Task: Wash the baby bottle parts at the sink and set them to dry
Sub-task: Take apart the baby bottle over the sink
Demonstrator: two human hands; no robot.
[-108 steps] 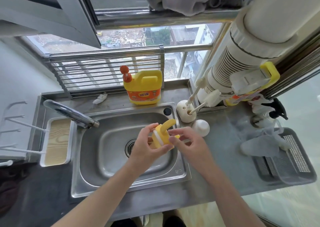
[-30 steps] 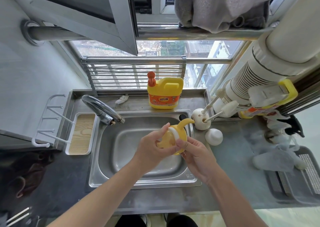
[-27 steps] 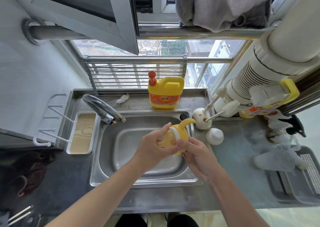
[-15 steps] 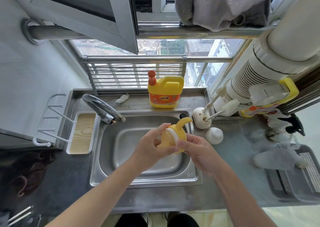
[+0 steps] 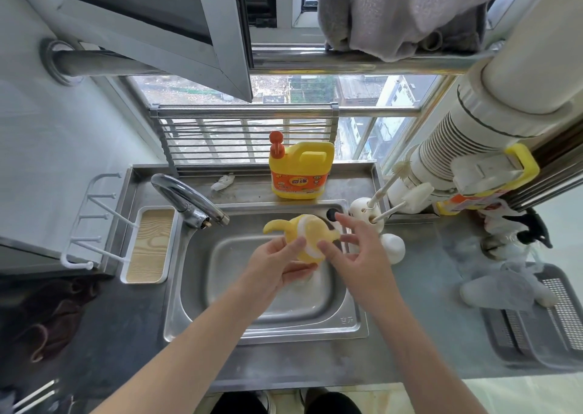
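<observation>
While left hand (image 5: pixel 277 267) grips handled collar (image 5: pixel 304 235) mid-frame, dismantling seems underway; splayed right hand (image 5: pixel 358 257) should next close and twist.

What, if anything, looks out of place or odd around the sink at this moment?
Only small things: a crumpled white scrap lies loose on the ledge behind the sink, left of the detergent jug, and a limp plastic heap is slumped over the edge of the basket. Nothing looks spilled or broken.

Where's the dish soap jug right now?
In the head view, the yellow dish soap jug stands on the ledge behind the sink, right of the faucet.
</observation>
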